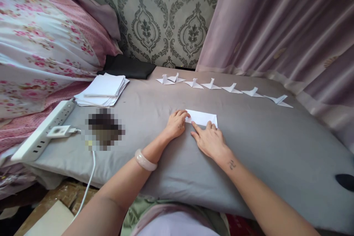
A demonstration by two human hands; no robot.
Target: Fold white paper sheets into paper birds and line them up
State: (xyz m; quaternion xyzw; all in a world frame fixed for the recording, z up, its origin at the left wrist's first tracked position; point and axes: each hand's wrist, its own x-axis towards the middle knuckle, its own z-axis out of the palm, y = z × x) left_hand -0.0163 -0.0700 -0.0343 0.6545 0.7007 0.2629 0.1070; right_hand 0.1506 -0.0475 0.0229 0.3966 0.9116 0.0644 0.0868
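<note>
A folded white paper sheet (202, 117) lies flat on the grey cloth surface (262, 140) in front of me. My left hand (176, 122) has its fingers curled and pressed on the sheet's left end. My right hand (210, 140) lies flat with fingers stretched along the sheet's near edge, holding it down. A pale bangle sits on my left wrist. Behind the sheet, a row of several folded white paper birds (211, 84) runs from the middle to the right.
A stack of white paper sheets (103, 89) lies at the back left, beside a black pouch (128, 67). A white power strip (41, 132) with a plugged charger and cable sits at the left edge. Floral bedding is on the left, a curtain on the right.
</note>
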